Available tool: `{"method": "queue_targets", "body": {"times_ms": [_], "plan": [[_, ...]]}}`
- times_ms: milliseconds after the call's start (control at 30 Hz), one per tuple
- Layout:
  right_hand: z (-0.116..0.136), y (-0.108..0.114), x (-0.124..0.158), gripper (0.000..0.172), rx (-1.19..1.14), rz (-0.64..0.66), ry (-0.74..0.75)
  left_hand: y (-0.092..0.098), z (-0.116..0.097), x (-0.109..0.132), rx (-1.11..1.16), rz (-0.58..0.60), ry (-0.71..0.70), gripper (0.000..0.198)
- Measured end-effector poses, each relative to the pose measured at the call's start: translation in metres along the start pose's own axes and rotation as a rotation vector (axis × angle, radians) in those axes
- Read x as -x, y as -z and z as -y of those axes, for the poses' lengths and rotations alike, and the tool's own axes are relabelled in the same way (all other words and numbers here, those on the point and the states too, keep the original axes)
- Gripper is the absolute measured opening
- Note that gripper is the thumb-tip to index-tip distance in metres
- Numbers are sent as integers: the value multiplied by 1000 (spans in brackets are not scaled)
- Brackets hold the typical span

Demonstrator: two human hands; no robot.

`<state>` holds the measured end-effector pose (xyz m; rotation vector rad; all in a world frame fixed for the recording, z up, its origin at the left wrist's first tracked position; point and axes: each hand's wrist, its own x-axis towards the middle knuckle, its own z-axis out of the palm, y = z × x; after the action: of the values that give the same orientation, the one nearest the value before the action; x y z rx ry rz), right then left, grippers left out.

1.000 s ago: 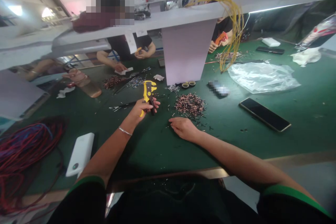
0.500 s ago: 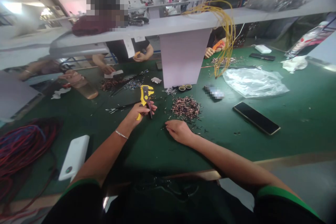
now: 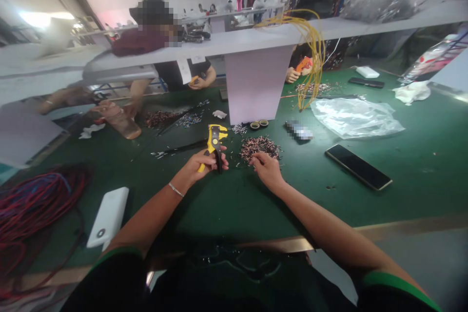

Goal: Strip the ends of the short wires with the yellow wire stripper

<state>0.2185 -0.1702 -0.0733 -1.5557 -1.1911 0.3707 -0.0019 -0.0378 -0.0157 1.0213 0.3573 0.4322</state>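
Note:
A yellow and black wire stripper (image 3: 215, 141) stands upright in my left hand (image 3: 199, 165), its jaws raised above the fingers. My right hand (image 3: 269, 170) reaches the near side of a pile of short copper-and-black wire pieces (image 3: 258, 145). Its thumb and fingertips are pinched together, and whatever lies between them is too small to make out. Left of the stripper, a bundle of black wires (image 3: 179, 148) with pale tips lies on the green table (image 3: 226, 214). Behind the pile are a few whitish bits (image 3: 239, 128) and two dark rings of tape (image 3: 259, 125).
A phone (image 3: 358, 165) and a clear plastic bag (image 3: 358, 117) lie to the right. At left are a white power bank (image 3: 108, 217), coiled red and blue wires (image 3: 40, 200) and a bottle (image 3: 120, 119). Yellow wires (image 3: 315, 53) hang off the shelf (image 3: 241, 41). Co-workers sit opposite.
My right hand has moved forward and right from the bare tabletop to the pile's edge. The left hand, with the wire stripper, has shifted slightly right and nearer me. The view has tilted a little.

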Motion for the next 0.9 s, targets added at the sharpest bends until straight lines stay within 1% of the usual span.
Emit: {"method": "queue_targets", "body": {"times_ms": [133,267,433,567,733,833,900], "plan": [[-3,2,-4,18,-86,-5,-95,-2,3,0,37,75,14,70],[-3,2,-8,24,-202,-5,-170,-6,6,0,41,99,32,75],[6,3,-9,30,-431,17,-193,-8,8,0,12,131,47,83],[15,5,-6,35,-513,42,-195,-13,8,3,31,158,62,81],[32,13,-3,33,-467,19,-191,-18,8,4,39,181,92,80],[45,22,-3,27,-364,-20,-180,-20,8,4,90,208,117,81],[54,28,-3,22,-282,-15,-181,-22,9,5,115,222,135,81]]}}
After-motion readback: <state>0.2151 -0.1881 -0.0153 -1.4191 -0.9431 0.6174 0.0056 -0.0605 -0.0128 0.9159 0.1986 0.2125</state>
